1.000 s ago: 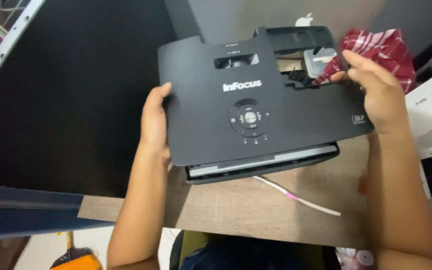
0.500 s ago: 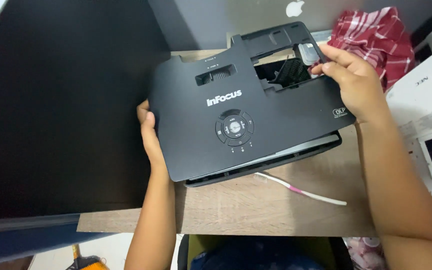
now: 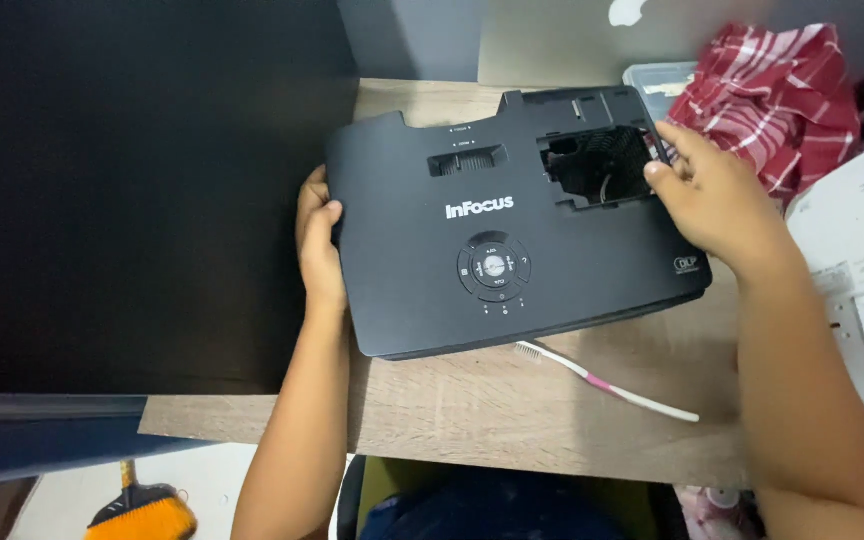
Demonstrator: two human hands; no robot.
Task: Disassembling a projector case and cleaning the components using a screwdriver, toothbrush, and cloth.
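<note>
1. One black projector (image 3: 512, 230) lies on the wooden bench (image 3: 552, 410), top face up, with two hands on it.
2. Also countable: one toothbrush (image 3: 602, 382), one red-and-white checked cloth (image 3: 772, 90), one white device (image 3: 857, 270), one small clear box (image 3: 657, 80), one silver laptop lid (image 3: 562, 40), one orange brush (image 3: 147, 515) on the floor.
3. The projector's top carries white lettering at its middle, a round button pad nearer the person, and a small white-edged rectangular badge at the near right corner.
4. The white device at the right edge has grey lettering and a pale rectangular sticker.
5. The laptop lid at the far edge bears a pale emblem.
6. The left hand (image 3: 317, 245) curls around the projector's left edge, fingers on top.
7. The right hand (image 3: 712, 200) grips the far right side, fingertips at the rim of an open cut-out.
8. The toothbrush lies just near of the projector, its head at the case's near edge.
</note>
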